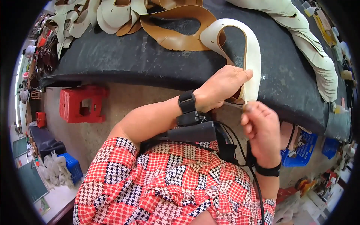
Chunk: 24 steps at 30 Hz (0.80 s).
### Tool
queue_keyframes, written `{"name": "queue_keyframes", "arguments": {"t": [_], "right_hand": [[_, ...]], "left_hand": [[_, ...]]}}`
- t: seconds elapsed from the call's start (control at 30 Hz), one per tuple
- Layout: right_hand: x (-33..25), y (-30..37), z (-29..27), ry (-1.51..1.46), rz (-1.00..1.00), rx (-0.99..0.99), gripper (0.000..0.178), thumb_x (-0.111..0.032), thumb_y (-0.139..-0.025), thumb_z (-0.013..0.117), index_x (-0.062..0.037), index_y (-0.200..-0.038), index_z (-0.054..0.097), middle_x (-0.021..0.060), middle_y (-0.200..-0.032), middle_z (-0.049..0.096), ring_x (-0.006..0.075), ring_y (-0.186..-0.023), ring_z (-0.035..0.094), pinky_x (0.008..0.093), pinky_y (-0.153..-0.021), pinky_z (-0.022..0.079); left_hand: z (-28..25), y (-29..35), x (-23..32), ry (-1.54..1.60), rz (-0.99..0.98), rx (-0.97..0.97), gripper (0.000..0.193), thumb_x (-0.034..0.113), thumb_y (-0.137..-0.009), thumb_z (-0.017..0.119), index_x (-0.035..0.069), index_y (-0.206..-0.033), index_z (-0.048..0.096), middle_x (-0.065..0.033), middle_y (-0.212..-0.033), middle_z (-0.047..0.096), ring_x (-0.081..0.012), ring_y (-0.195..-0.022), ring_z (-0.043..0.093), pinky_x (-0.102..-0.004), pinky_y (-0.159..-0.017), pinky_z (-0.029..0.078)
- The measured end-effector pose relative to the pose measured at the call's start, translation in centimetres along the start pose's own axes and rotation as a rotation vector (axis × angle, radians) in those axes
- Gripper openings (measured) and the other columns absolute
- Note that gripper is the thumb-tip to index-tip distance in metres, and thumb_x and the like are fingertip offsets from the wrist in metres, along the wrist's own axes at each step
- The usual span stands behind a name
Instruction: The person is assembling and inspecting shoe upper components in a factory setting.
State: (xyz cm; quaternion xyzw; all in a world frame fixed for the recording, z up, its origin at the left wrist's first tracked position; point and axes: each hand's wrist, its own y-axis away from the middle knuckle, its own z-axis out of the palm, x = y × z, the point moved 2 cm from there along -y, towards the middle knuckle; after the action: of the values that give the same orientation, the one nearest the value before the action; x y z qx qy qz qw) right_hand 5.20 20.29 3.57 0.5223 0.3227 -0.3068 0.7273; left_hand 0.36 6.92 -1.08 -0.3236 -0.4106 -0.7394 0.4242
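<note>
My left grip point(223, 86) is clamped on the curved white shoe-upper piece point(253, 48) at the near edge of the table point(108, 56); my right grip point(264, 129) is pinched together by its end, on what I cannot tell. Uneven pulling could crease or stretch it.

Light was bright and fairly even, with a faint sheen on the black table point(161, 67) and duller tones on the floor point(122, 108). The right hand point(261, 129) looked slightly blurred; the left point(224, 84) was sharper. Edges bowed toward a dark, smeary fisheye rim.
</note>
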Motion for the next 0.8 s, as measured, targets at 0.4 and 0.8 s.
{"name": "queue_keyframes", "arguments": {"t": [0.4,0.8], "right_hand": [[-0.2,0.3,-0.4,0.047,-0.142,-0.054,0.014,-0.014,-0.088,0.052,-0.0010,-0.087,0.057,0.0039,-0.068,0.060,0.0046,-0.051,0.048,0.0169,-0.046,0.037],[-0.3,2.0,-2.7,0.819,-0.872,0.413,0.035,-0.006,-0.069,0.067,0.0000,-0.101,0.052,0.0089,-0.090,0.055,0.0183,-0.076,0.052,0.0304,-0.070,0.043]], "left_hand": [[1.0,-0.8,1.0,-0.147,0.143,-0.037,0.039,0.031,-0.092,0.043,-0.003,-0.079,0.058,0.0001,-0.059,0.051,-0.0060,-0.050,0.041,-0.0243,-0.043,0.034],[2.0,-1.3,1.0,-0.057,0.150,-0.060,0.037,0.028,-0.093,0.043,-0.003,-0.079,0.056,-0.0033,-0.063,0.054,-0.0077,-0.050,0.047,-0.0234,-0.045,0.039]]}}
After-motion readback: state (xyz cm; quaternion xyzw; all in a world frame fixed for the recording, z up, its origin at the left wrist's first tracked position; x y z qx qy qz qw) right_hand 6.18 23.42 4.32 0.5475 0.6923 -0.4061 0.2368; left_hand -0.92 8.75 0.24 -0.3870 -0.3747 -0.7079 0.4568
